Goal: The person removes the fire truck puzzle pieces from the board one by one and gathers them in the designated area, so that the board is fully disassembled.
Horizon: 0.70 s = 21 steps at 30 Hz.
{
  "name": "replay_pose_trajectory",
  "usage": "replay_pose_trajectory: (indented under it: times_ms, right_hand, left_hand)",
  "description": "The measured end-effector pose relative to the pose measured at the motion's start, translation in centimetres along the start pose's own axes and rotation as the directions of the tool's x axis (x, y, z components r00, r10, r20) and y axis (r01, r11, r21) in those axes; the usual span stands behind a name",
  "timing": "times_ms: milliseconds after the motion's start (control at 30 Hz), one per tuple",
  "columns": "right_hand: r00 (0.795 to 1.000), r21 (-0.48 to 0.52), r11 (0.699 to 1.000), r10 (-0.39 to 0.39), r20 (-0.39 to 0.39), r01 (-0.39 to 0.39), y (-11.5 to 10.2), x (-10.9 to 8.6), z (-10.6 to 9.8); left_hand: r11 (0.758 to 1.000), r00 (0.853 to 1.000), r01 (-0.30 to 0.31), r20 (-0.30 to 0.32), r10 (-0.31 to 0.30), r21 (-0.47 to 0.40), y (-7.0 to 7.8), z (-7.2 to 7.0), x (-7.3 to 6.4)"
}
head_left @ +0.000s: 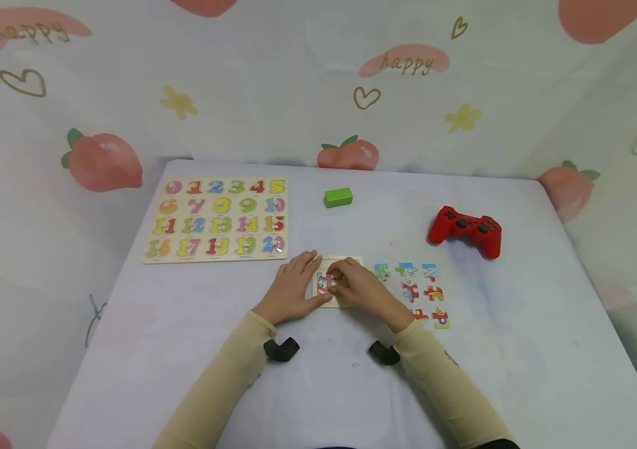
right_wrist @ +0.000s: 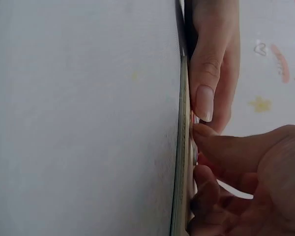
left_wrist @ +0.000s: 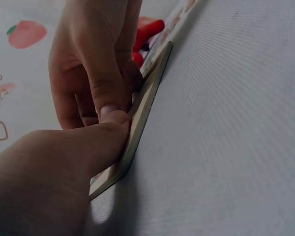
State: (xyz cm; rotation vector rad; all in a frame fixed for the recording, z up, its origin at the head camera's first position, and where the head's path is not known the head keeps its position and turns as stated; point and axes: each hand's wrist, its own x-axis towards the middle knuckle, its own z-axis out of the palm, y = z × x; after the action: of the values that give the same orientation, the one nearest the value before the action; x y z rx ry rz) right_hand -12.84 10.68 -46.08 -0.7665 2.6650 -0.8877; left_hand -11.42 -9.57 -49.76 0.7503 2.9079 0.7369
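Note:
In the head view a small wooden puzzle board (head_left: 353, 259) lies flat at the middle of the table. My left hand (head_left: 291, 288) rests along its left side, fingers fairly straight, thumb at the near edge. The right hand (head_left: 364, 289) is over the board with curled fingers, pinching a colourful puzzle piece (head_left: 324, 283) on its left part. Those fingers partly cover the piece. Both thumbs come close together in the left wrist view, above the board's edge (left_wrist: 146, 105). Loose jigsaw pieces (head_left: 433, 293) lie just right of the board, some hidden behind the right forearm.
A wooden number board (head_left: 216, 218) lies at the back left. Beyond the small board is a green block (head_left: 338, 197). A red game controller (head_left: 466, 231) sits at the back right. Black curved pieces (head_left: 281, 350) are by the wrists.

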Motion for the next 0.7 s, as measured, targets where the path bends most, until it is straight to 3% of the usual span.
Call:
replay_pose_trajectory:
  times_ms: [233, 400, 533, 700]
  right_hand:
    - [0.992, 0.040, 0.993, 0.111, -0.065, -0.109, -0.6, 0.5, 0.3]
    - [0.969, 0.158, 0.966, 0.223, -0.102, -0.206, -0.8, 1.1, 0.1]
    - [0.958, 0.229, 0.939, 0.278, -0.069, -0.256, -0.8, 1.5, -0.4]
    - [0.960, 0.233, 0.935, 0.279, -0.016, -0.268, -0.5, 1.8, -0.8]
  left_hand:
    - [1.000, 1.000, -0.007, -0.010, 0.007, 0.001, 0.0, 0.3, 0.2]
    - [1.000, 1.000, 0.014, 0.008, -0.014, -0.006, 0.1, 0.0, 0.2]
    - [1.000, 1.000, 0.016, 0.001, -0.016, -0.024, 0.3, -0.2, 0.1]
    - [0.999, 1.000, 0.018, 0.002, -0.018, -0.028, 0.4, -0.3, 0.1]
